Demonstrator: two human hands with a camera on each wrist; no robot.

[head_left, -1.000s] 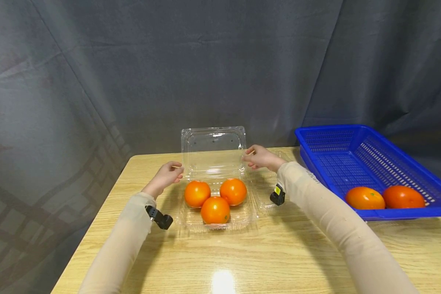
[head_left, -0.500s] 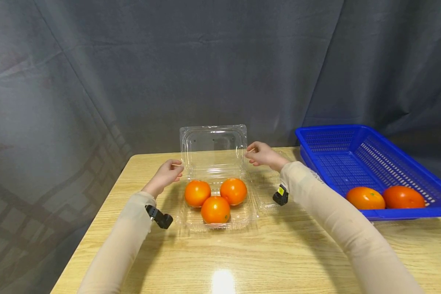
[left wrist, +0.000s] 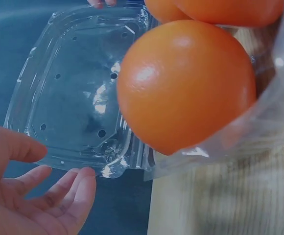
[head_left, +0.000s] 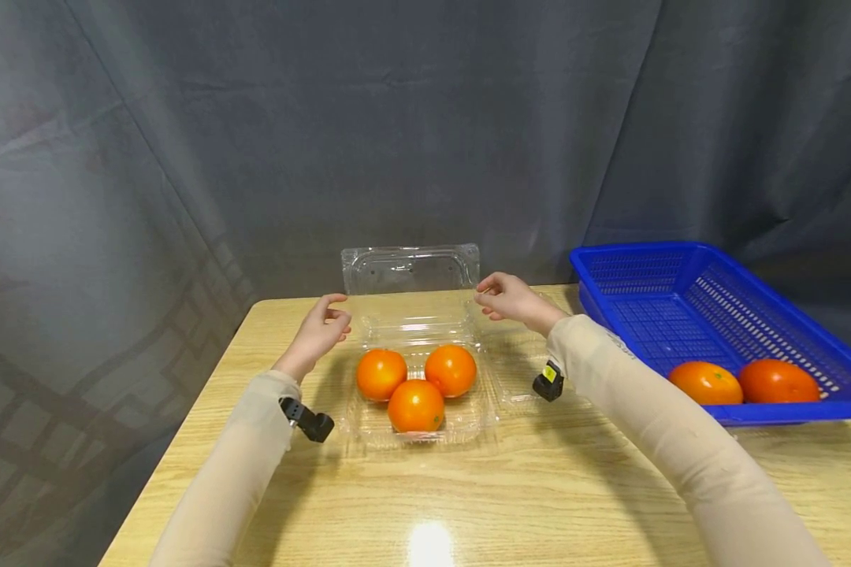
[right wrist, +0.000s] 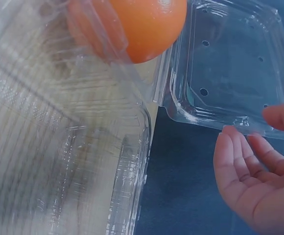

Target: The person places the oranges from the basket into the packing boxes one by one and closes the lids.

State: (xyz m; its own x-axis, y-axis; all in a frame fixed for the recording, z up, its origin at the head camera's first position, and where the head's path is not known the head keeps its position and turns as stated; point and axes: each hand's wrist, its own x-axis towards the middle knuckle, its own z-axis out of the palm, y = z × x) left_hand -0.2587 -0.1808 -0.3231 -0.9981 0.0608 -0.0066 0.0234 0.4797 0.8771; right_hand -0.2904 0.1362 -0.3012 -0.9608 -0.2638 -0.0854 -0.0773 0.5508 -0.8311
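A clear plastic clamshell box [head_left: 464,417] stands on the table with three oranges [head_left: 416,405] in its base. Its hinged lid [head_left: 411,311] is raised at the back and leans toward me. My left hand [head_left: 321,329] is at the lid's left edge; in the left wrist view its thumb overlaps the lid [left wrist: 73,93] and its loosely bent fingertips [left wrist: 85,172] lie right at the rim. At the opposite edge is my right hand [head_left: 510,301], fingers [right wrist: 224,142] relaxed against the rim and thumb apart from them.
A second clear container [head_left: 521,370] lies under my right forearm, beside the box. A blue plastic basket [head_left: 610,323] with two more oranges [head_left: 705,383] stands at the right of the wooden table [head_left: 369,504]. A dark grey curtain [head_left: 425,142] hangs behind.
The lid's top edge first rose slightly, then tipped toward me and looks wider. My left hand has moved slightly up with fingers more spread; my right hand has shifted slightly right.
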